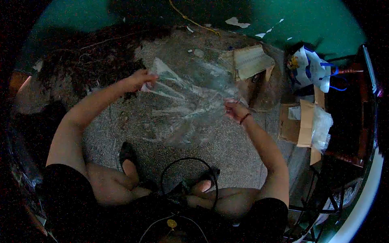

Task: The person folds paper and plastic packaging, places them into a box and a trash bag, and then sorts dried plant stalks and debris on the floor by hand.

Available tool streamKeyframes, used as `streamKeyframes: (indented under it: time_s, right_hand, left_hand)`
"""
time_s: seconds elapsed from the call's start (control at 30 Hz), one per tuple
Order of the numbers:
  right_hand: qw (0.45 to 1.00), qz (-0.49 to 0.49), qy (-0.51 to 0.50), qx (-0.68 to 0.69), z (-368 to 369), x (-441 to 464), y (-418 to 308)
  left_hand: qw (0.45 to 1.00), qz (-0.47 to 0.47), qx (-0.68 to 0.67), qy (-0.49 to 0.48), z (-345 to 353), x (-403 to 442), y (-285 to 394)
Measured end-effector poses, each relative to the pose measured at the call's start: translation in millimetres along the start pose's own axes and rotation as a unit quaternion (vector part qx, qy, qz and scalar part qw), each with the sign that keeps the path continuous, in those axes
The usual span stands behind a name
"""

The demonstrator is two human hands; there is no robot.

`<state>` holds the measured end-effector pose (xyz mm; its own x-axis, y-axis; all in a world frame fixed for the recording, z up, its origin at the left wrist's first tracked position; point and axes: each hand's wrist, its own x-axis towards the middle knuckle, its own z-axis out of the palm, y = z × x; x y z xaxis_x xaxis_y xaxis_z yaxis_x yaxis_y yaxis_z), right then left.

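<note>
1. Work in hand: a clear plastic sheet or bag (198, 103) drawn out between the two hands, above the speckled floor (241, 162); I judge this an early or middle stage, though one view cannot settle it
2. Done, as it looks: plastic opened wide on the left side, with pleats running from the left grip toward the right one
3. Left undone: the plastic is crumpled between the grips, neither smooth nor neatly folded; whether it is one layer or a bag cannot be told
4. Left hand (142, 80): fingers closed on the plastic's near-left edge, thumb side toward the sheet; the edge stands up in a peak just beyond the grip
5. Right hand (236, 110): fingers curled in on a gathered part of the plastic, exact pinch blurred; dark red bracelet (244, 118) at the wrist, just behind the grip
6. Around the right grip: pale ridged block (253, 62) beyond it; open cardboard box (306, 129) off to its right; white and blue bag (310, 69) farther out, beyond the box
7. Around the left grip: dark, stringy heap (97, 52) beyond and to its left, contents too dim to name
</note>
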<state>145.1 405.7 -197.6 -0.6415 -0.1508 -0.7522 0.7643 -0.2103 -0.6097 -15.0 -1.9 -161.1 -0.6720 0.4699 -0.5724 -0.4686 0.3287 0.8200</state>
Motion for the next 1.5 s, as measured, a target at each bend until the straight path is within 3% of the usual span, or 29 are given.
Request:
streamKeyframes:
  time_s: [0.07,0.13,0.2,0.33,0.4,0.47,0.63,0.7,0.73,0.77,0.8,0.87,0.93,0.97,1.0,1.03,1.07,1.1,1.13,1.17,1.2,1.23,1.27,1.3,1.33,1.4,1.43,1.5]
  right_hand:
    - [0.994,-0.015,0.11,-0.018,14.7,-13.2,-9.2]
    - [0.997,-0.028,0.071,0.012,9.4,-22.4,-16.1]
    - [0.998,-0.041,0.031,0.039,13.0,-35.6,-28.6]
    - [0.992,-0.104,0.061,0.033,22.3,-58.7,-57.3]
    - [0.99,-0.118,0.06,0.04,9.8,-59.7,-60.9]
    - [0.985,-0.164,0.009,0.062,-10.2,-51.9,-56.2]
    - [0.987,-0.143,0.072,0.013,-21.5,-53.0,-54.3]
    - [0.986,-0.132,0.101,0.007,-19.3,-55.8,-53.3]
    - [0.983,-0.131,0.123,-0.017,-22.4,-54.1,-49.4]
    - [0.98,-0.131,0.145,-0.041,-24.9,-51.4,-46.5]
    - [0.98,-0.132,0.143,-0.044,-34.2,-46.7,-44.5]
    - [0.982,-0.081,0.152,-0.082,-70.6,-35.6,-41.8]
    - [0.962,-0.104,0.252,-0.012,-98.6,-35.3,-51.4]
    - [0.963,-0.107,0.249,-0.016,-107.4,-36.2,-60.8]
    - [0.922,-0.195,0.331,-0.052,-108.1,-40.9,-74.8]
    - [0.866,-0.281,0.406,-0.085,-108.7,-46.5,-89.5]
    - [0.794,-0.361,0.475,-0.115,-110.2,-53.4,-103.6]
    - [0.774,-0.425,0.447,-0.141,-127.5,-58.3,-126.8]
    - [0.748,-0.487,0.418,-0.165,-139.3,-64.6,-146.4]
    - [0.639,-0.479,0.48,-0.363,-107.3,-86.4,-166.0]
    - [0.493,-0.445,0.516,-0.541,-58.2,-115.0,-187.1]
    - [0.491,-0.447,0.517,-0.54,-31.8,-125.9,-199.8]
    - [0.649,-0.546,0.442,-0.292,-10.4,-131.6,-212.5]
    - [0.742,-0.589,0.321,-0.015,8.5,-137.1,-221.5]
    - [0.74,-0.592,0.319,-0.016,29.6,-145.0,-225.3]
    - [0.624,-0.678,0.334,-0.199,66.0,-155.5,-229.6]
    - [0.576,-0.676,0.333,-0.318,79.8,-159.2,-227.4]
    - [0.569,-0.63,0.276,-0.451,106.9,-156.9,-214.2]
  left_hand:
    - [0.999,-0.026,0.006,-0.029,-18.3,8.6,-1.8]
    - [0.997,-0.051,0.012,-0.058,-19.7,5.2,4.5]
    - [0.985,-0.002,-0.16,-0.07,-15.1,0.5,9.2]
    - [0.98,0.052,-0.165,-0.097,-32.6,18.6,11.0]
    - [0.988,0.01,-0.149,-0.027,-35.8,20.2,17.4]
    - [0.986,0.009,-0.163,-0.015,-30.1,13.7,26.4]
    - [0.971,0.018,-0.233,-0.055,-33.8,20.0,35.1]
    - [0.991,0.082,-0.108,-0.001,-16.6,3.1,63.0]
    - [0.991,0.083,-0.11,0.001,-16.1,3.9,71.3]
    - [0.984,0.164,0.058,-0.029,-18.2,6.5,80.0]
    - [0.943,0.238,0.225,-0.056,-18.6,6.4,89.0]
    - [0.929,0.264,0.247,-0.083,-8.4,-5.9,115.7]
    - [0.913,0.29,0.267,-0.109,1.7,-15.7,137.6]
    - [0.84,0.376,0.381,-0.093,5.2,-20.8,145.6]
    - [0.745,0.451,0.485,-0.075,8.8,-25.4,153.4]
    - [0.745,0.451,0.486,-0.068,14.0,-33.9,161.0]
    - [0.675,0.496,0.543,-0.068,20.8,-42.9,166.7]
    - [0.597,0.535,0.594,-0.067,28.1,-51.9,171.9]
    - [0.597,0.535,0.595,-0.065,36.4,-60.8,174.7]
    - [0.578,0.517,0.629,-0.055,44.7,-68.6,177.4]
    - [0.559,0.499,0.661,-0.046,51.7,-76.4,178.7]
    - [0.555,0.485,0.674,-0.051,56.2,-82.5,180.0]
    - [0.553,0.486,0.674,-0.048,59.5,-84.2,180.6]
    - [0.545,0.464,0.695,-0.064,62.5,-84.5,181.0]
    - [0.535,0.441,0.716,-0.079,64.1,-86.8,180.2]
    - [0.521,0.44,0.728,-0.074,65.3,-89.6,178.5]
    - [0.506,0.436,0.741,-0.073,64.1,-90.5,180.0]
    - [0.528,0.444,0.721,-0.064,60.6,-88.9,178.0]
